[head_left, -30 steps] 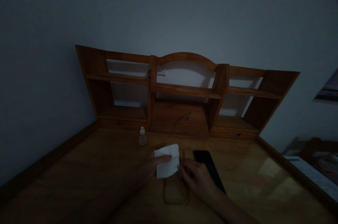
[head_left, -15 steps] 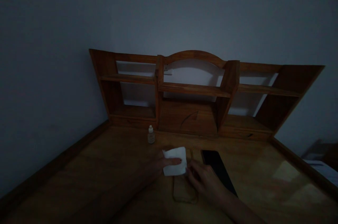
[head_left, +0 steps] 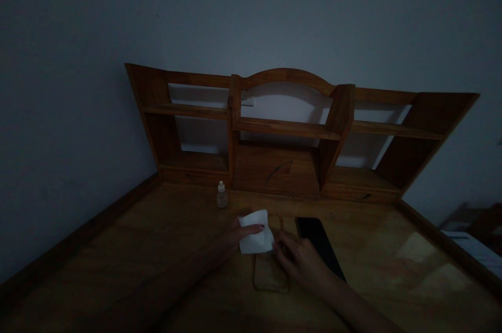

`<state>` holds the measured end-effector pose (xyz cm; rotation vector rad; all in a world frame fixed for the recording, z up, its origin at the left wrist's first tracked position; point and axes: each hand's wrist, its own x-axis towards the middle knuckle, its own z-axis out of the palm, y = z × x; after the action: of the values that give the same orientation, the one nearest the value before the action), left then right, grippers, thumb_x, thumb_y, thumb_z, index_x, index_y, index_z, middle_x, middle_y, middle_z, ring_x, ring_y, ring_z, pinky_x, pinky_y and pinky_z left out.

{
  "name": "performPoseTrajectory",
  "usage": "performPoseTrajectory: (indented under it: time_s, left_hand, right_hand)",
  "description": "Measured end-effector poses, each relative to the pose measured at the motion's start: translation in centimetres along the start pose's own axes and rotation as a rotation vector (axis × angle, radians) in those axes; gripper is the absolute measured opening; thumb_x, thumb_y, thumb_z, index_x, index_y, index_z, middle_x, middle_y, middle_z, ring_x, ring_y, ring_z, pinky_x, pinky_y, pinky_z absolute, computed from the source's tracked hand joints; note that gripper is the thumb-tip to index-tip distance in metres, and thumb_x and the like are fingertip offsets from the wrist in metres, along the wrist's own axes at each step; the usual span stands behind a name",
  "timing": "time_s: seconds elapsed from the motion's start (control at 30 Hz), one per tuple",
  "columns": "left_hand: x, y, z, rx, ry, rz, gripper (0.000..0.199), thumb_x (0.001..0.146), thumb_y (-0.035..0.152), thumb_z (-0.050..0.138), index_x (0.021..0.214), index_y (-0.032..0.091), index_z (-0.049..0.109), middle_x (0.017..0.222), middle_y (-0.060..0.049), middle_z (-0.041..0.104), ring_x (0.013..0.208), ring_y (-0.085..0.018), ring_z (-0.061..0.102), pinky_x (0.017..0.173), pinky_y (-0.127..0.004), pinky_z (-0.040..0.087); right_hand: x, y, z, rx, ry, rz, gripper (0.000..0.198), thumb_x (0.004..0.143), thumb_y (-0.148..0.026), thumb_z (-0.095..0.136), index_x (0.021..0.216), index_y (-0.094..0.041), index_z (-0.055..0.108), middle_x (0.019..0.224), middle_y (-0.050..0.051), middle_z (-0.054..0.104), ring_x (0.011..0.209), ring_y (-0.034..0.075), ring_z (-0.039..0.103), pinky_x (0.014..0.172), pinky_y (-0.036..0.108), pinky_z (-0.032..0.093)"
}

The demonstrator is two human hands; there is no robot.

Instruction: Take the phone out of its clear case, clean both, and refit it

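Note:
My left hand (head_left: pixel 243 231) grips a folded white tissue (head_left: pixel 255 243), its thumb lying across the top. At the tissue's lower right corner, my right hand (head_left: pixel 295 253) has its fingertips pinched together on the edge. Beneath the tissue a clear phone case (head_left: pixel 270 276) lies on the wooden desk, its upper part partly covered. A dark smartphone (head_left: pixel 319 241) lies just right of the case, partly behind my right hand. Up and to the left stands a small dropper bottle (head_left: pixel 221 197) with a white cap.
A wooden shelf unit (head_left: pixel 286 128) runs along the back of the desk (head_left: pixel 157 239), against the wall. Raised wooden edges border the desk on both sides. Beyond the right edge lie some pale papers (head_left: pixel 472 249). The room is dim.
The tissue's lower right corner now sticks out further, toward my right hand, and its outline is more slanted. The whole view has shifted slightly, so things sit a little higher and further left.

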<state>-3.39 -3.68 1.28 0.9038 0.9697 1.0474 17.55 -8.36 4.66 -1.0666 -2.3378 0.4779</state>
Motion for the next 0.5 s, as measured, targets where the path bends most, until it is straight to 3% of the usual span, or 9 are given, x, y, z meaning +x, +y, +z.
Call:
performPoseTrajectory:
  time_s: [0.27,0.5]
  left_hand:
    - [-0.08,0.15,0.18,0.022,0.042,0.007,0.041,0.053,0.033,0.081,0.084,0.012,0.064,0.085,-0.009,0.066,0.073,-0.024,0.061,0.065,-0.03,0.048]
    - [0.16,-0.07,0.09,0.006,0.022,-0.017,0.036,0.054,0.031,0.077,0.082,0.012,0.064,0.083,-0.009,0.065,0.076,-0.025,0.06,0.066,-0.03,0.046]
  right_hand:
    - [-0.23,0.43,0.41,-0.022,0.011,0.002,0.015,0.097,-0.022,0.041,0.096,-0.02,0.056,0.086,0.003,0.067,0.074,0.015,0.064,0.066,0.026,0.046]
    - [-0.2,0.46,0.36,-0.025,0.018,0.003,0.017,0.097,-0.022,0.041,0.094,-0.019,0.057,0.085,0.004,0.067,0.073,0.016,0.065,0.065,0.027,0.046]
